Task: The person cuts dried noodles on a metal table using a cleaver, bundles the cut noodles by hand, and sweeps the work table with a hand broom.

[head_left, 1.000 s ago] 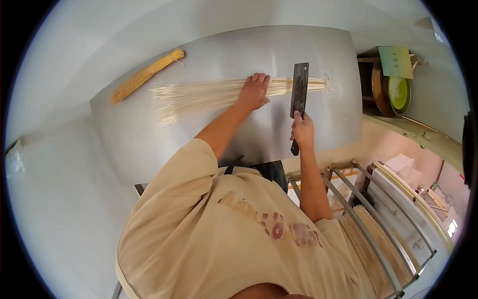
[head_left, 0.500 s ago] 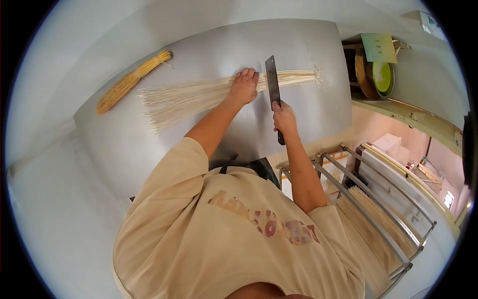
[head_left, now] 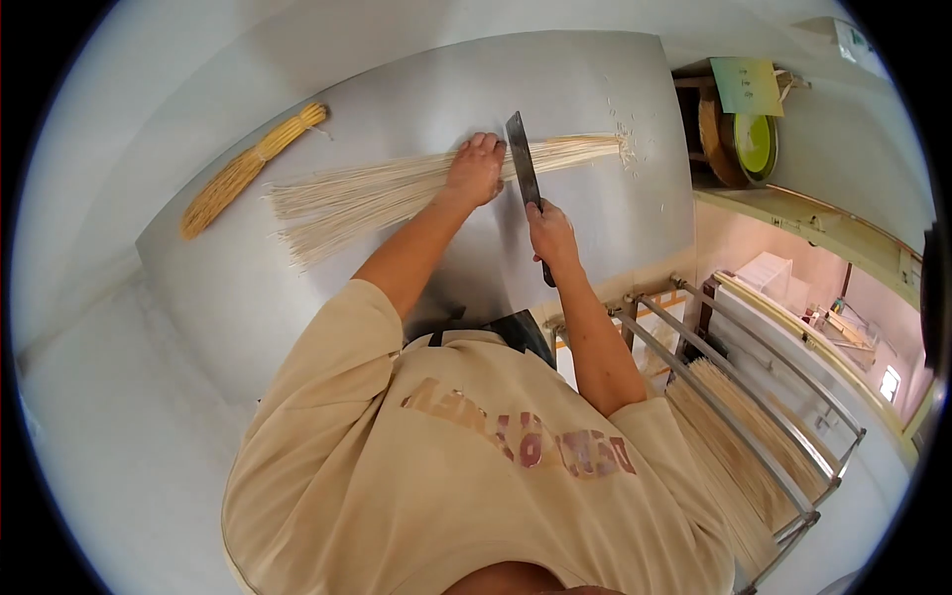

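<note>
Holds the knife [head_left: 522, 149] clamped in the right hand [head_left: 552, 236], nearer the left hand [head_left: 476, 169] than a second ago, and rests the latter, with any grip hard to tell, on strands [head_left: 367, 188] across the counter [head_left: 565, 84].

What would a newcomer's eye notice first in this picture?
Probably the dark cleaver in the right hand, its blade across the pale strands, beside the left hand. Then the yellow broom far left on the metal table, and a bright green round object beyond the table's right end.
</note>
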Motion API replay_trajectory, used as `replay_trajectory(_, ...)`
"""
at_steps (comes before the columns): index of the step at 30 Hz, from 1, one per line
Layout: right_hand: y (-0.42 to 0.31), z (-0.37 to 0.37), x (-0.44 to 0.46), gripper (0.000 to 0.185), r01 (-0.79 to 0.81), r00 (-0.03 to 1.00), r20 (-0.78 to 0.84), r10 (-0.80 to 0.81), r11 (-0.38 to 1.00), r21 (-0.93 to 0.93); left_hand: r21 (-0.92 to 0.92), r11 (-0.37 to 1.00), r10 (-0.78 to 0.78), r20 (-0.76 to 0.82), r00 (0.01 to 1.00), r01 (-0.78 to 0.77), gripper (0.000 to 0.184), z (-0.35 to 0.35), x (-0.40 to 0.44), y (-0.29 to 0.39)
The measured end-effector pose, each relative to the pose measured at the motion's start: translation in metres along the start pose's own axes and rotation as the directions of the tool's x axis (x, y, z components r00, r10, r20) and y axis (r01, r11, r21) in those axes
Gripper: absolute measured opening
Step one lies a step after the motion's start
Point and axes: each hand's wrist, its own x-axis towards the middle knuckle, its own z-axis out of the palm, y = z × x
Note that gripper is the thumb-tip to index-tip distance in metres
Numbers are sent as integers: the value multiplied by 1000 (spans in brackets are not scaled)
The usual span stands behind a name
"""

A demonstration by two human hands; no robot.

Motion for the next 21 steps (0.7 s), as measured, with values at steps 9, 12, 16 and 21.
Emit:
replay_trajectory(9, -8, -1, 1, 36, -125, 990, 60, 131, 988, -85, -55, 997, -65, -51, 997, 62, 39, -27, 51, -2)
replay_trajectory(12, 19, 12, 18, 33, 11, 1000, 26, -8, 993, -115, -91, 954, -260, 219, 940, 285, 57, -25, 66, -1)
replay_trajectory(16, 31, 16, 29, 30, -9, 1000, 27, 12, 994, -109, 11, 976, -212, 254, 944, 217, 60, -17, 75, 0)
replay_trajectory(21, 46, 26, 35, 29, 70, 996, -38, -77, 983, -168, 88, 982, -185, 259, 948, 167, 57, -10, 72, 6)
